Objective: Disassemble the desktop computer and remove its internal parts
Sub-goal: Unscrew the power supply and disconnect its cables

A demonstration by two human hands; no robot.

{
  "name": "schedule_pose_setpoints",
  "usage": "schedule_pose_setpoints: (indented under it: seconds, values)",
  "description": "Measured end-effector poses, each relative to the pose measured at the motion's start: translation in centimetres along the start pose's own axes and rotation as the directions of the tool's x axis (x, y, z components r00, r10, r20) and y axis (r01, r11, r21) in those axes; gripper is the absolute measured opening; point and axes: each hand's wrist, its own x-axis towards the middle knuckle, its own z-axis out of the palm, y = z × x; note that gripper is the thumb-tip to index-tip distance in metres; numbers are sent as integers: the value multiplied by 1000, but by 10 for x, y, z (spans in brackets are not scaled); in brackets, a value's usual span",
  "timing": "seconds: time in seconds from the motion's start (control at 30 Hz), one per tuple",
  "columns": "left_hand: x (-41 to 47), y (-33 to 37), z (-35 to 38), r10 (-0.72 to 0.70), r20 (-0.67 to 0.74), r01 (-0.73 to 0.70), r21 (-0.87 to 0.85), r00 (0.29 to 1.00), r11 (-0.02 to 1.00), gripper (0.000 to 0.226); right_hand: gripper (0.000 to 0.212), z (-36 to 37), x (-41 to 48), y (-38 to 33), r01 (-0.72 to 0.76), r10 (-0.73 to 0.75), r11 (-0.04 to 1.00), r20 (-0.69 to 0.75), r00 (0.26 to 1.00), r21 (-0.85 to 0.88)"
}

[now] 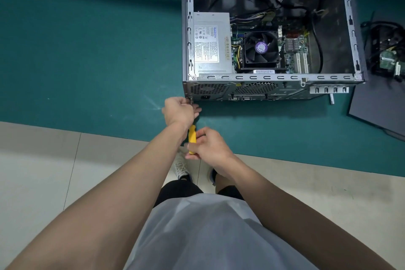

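Screwdriver [192,136], yellow plastic handle gripped by right hand [210,147]; left hand [179,112] pinches its shaft, perforated steel computer case [274,77] just beyond.

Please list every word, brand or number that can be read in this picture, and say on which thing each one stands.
No text can be read with certainty.
On the power supply label: a blue brand word and small print, too blurred to read.
On the purple fan sticker: the print is too small.
On the white barcode strip below the fan: too small.
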Motion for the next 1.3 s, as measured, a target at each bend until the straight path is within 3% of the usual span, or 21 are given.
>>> schedule_pose_setpoints:
  seconds: [0.07,0.13,0.2,0.3,0.4,0.53,0.63,0.73,0.83,0.9,1.03,1.17,1.3]
  values:
    - [-1,1,-2,-26,79,32,-83,997,996,19,26,-1,-2,1,-27,8,982,104,995,186]
    - [-2,0,-5,-28,154,52,-159,988,986,19,31,-3,-1,2,-26,0,974,115,993,227]
    - [-2,0,-7,-28,158,55,-171,987,984,19,26,-2,0,3,14,-17,992,20,1000,124]
    - [-3,-2,-3,9,47,-8,-19,999,1000,20,25,3,0,3,20,-26,998,-106,994,-52]
    - [-2,-3,0,18,7,-18,15,1000,1000,22,27,5,2,1,-1,-8,998,-127,992,-67]
    - [-2,-2,-3,-25,142,42,-122,989,992,20,26,-3,1,-4,-57,46,980,58,997,191]
    - [-3,-1,-8,-12,202,48,-176,979,983,18,25,-4,-1,-6,-75,44,976,151,988,203]
    - [-4,-3,-6,-16,136,37,-151,991,988,17,15,2,0,-6,-26,26,999,-33,999,23]
    - [1,-4,-4,13,1,-13,-57,1000,998,15,22,13,4,0,-16,-7,993,-198,980,-116]
    - [4,-5,-4,21,-10,-21,-33,1000,999,13,20,17,4,3,-5,-17,994,-191,981,-110]
    - [8,-6,-7,5,105,5,-90,995,996,10,15,19,3,4,1,3,995,-40,999,98]
    - [6,-7,-7,18,99,-9,-85,995,996,13,25,17,6,3,-8,2,1000,-192,981,-27]
    - [6,-7,-2,20,28,-19,-34,999,999,14,26,19,8,4,-31,28,999,-308,951,-5]
